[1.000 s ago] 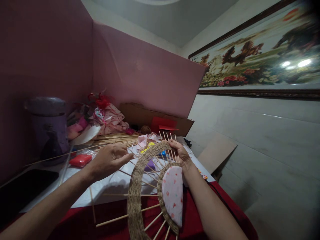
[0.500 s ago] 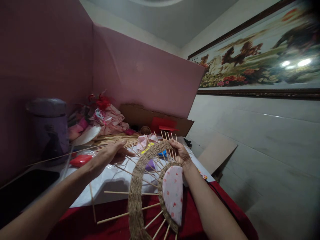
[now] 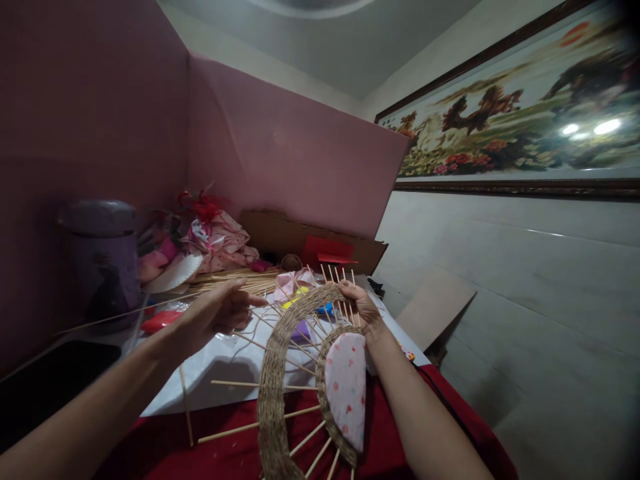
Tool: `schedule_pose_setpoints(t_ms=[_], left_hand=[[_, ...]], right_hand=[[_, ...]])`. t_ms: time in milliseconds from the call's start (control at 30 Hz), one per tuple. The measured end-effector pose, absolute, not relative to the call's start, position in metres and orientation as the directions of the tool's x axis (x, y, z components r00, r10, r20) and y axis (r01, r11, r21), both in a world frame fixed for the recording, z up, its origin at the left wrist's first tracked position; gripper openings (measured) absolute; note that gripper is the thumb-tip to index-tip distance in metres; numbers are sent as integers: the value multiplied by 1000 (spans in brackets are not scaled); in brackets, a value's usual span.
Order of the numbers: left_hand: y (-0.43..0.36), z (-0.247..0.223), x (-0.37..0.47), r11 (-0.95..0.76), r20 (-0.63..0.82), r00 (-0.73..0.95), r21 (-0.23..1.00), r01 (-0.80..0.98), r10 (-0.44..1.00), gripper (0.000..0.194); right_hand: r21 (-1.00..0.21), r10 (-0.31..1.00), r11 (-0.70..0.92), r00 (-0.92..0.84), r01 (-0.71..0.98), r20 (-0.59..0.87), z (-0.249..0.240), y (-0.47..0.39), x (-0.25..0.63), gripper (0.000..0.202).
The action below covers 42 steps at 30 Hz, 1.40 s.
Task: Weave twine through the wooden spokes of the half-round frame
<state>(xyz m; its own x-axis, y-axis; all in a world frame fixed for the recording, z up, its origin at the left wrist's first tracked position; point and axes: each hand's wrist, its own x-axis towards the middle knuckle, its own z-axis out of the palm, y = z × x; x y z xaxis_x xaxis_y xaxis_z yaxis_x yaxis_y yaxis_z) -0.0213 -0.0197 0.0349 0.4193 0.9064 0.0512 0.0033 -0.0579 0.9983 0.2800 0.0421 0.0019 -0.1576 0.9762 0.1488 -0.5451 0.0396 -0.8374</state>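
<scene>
A half-round woven piece (image 3: 273, 373) of brown twine on thin wooden sticks stands tilted before me. At its inner side is a half-circle panel of white fabric (image 3: 346, 390) with small red and pink marks. My right hand (image 3: 363, 308) is closed around its upper end, where the stick tips poke out above the fingers. To the left of the weave, my left hand (image 3: 229, 311) hovers by the stick ends, index finger pointing right and the other fingers curled. Thin cord-like strands lie near that hand; whatever its curled fingers hold is hidden.
Behind lie a bundle of loose sticks (image 3: 235, 280), a twine ball (image 3: 291, 262) and pink fabric (image 3: 225, 243). A red packet (image 3: 161, 321), a dark phone-like slab (image 3: 60, 373) and a purple container (image 3: 107, 267) stand left. Cardboard (image 3: 270, 230) leans at the back.
My left hand has shifted slightly left and turned; its fingers went from stretched flat to curled with the index finger pointing. The right hand and the woven piece stay nearly still.
</scene>
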Motion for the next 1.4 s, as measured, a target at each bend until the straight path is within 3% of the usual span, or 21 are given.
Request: schedule_pose_setpoints(t_ms=[200,467,700,1133,1400], left_hand=[[-18,34,-26,-33,65,371,995,-92,926,53],[-13,25,-22,112,-99,386,994,-12,917,44],[-10,15,-26,14,59,516,991,-136,854,23],[-15,24,-24,-26,6,499,999,32,867,29],[-17,27,-26,-23,35,512,999,-31,858,22]], right_hand=[[-844,971,49,-173,-534,165,0,44,281,17],[-833,978,56,-137,-551,157,6,39,279,18],[-783,984,69,-89,-618,157,5,40,279,15],[-771,994,85,6,-631,105,10,36,275,16],[-771,996,86,31,-631,86,12,35,276,15]])
